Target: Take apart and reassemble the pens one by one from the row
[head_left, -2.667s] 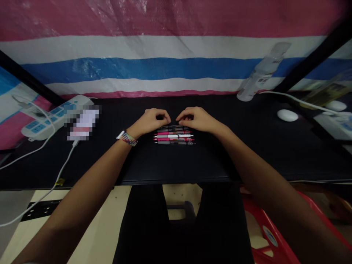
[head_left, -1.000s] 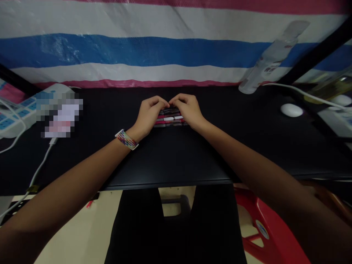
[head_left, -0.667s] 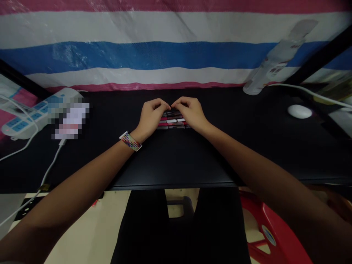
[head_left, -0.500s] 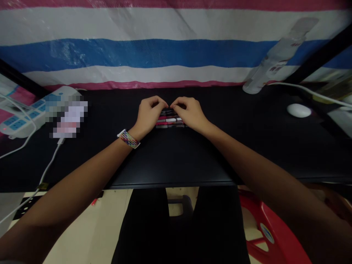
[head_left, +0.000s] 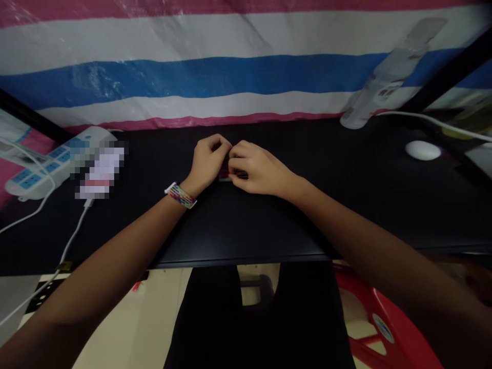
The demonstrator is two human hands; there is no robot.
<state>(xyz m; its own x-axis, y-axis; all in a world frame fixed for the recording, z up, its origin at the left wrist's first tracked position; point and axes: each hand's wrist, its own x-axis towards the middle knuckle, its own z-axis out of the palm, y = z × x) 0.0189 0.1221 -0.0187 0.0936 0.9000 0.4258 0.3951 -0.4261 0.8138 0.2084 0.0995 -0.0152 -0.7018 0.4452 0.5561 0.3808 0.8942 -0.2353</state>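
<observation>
Several pens (head_left: 225, 175) lie side by side on the black desk (head_left: 238, 225), mostly hidden under my hands. Bent fingers of my left hand (head_left: 208, 161) close around the pens' left side, with thumb and forefinger nearly meeting at the far edge. Over the middle and right of the pens curls my right hand (head_left: 258, 168), its fingertips pressed down close to my left thumb. A patterned woven band (head_left: 180, 196) circles my left wrist.
At left are a white power strip (head_left: 57, 161) and a blurred-out phone (head_left: 102, 171) on a charging cable. A clear bottle (head_left: 384, 84) stands at back right, near a white mouse (head_left: 423, 150). Behind the desk hangs a striped sheet (head_left: 230, 77). A red stool (head_left: 392, 318) is below right.
My right hand has turned and shifted left and nearer, from the pens' far edge to over them, covering most of them. My left hand has hardly moved.
</observation>
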